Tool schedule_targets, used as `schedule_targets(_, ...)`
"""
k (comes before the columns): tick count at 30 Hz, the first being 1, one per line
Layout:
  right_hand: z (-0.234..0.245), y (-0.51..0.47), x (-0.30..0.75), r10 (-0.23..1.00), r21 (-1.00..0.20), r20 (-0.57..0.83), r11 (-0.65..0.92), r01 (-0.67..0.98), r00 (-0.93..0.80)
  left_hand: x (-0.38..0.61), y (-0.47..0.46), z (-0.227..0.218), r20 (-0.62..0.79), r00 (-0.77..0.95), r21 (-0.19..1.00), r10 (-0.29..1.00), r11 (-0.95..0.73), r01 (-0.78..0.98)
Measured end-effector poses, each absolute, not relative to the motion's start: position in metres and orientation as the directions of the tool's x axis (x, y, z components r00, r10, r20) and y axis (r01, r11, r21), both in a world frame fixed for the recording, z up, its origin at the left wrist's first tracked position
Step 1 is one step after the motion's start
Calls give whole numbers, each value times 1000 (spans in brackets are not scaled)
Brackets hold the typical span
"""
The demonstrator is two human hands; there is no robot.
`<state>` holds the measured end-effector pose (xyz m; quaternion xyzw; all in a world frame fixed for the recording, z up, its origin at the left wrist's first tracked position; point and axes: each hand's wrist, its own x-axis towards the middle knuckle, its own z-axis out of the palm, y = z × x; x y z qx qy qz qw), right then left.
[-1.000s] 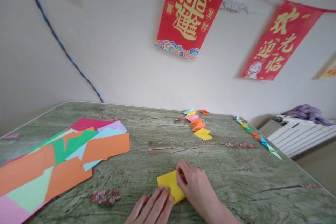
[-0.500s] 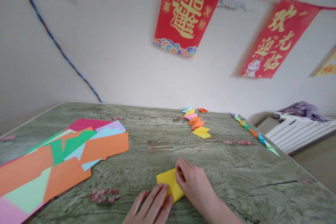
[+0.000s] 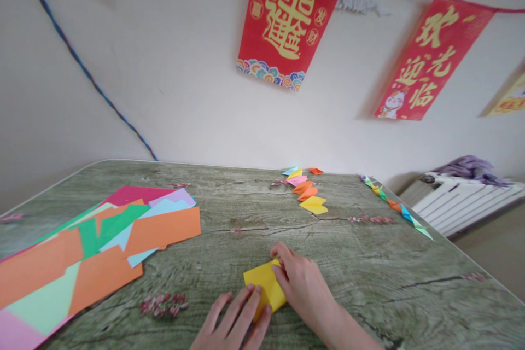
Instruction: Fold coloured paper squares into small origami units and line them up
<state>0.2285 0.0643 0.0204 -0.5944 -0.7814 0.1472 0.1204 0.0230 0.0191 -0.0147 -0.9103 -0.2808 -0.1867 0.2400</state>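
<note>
A folded yellow paper point(image 3: 262, 284) lies on the wood-patterned table point(image 3: 246, 213) near its front edge. My left hand point(image 3: 235, 324) rests flat with its fingers stretched out, the fingertips pressing on the paper's near left edge. My right hand point(image 3: 301, 284) lies over the paper's right side, fingers bent and pressing down along its far right corner. Neither hand lifts the paper off the table.
A spread of orange, green, pink and blue sheets point(image 3: 94, 246) covers the table's left. A row of small folded coloured pieces point(image 3: 307, 191) lies at the back, another chain point(image 3: 394, 205) along the right edge. Red banners point(image 3: 287, 16) hang on the wall; a radiator point(image 3: 463, 202) stands right.
My right hand's fingers have slid a little further up along the yellow paper's far edge. My left hand stays pressed on the near edge. The view has tilted slightly.
</note>
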Motion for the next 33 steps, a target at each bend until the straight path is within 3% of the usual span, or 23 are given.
schedule_targets(9, 19, 64, 229, 941, -349, 47, 329, 877, -334, 23, 19, -15, 447, 785, -326, 429, -739, 590)
schedule_targets(27, 14, 65, 229, 940, -322, 59, 336, 885, -335, 27, 19, -3, 511, 746, -287, 427, -733, 617)
schedule_targets(33, 21, 56, 228, 948, -362, 40, 309, 880, -317, 26, 21, -1, 498, 752, -273, 432, -744, 609)
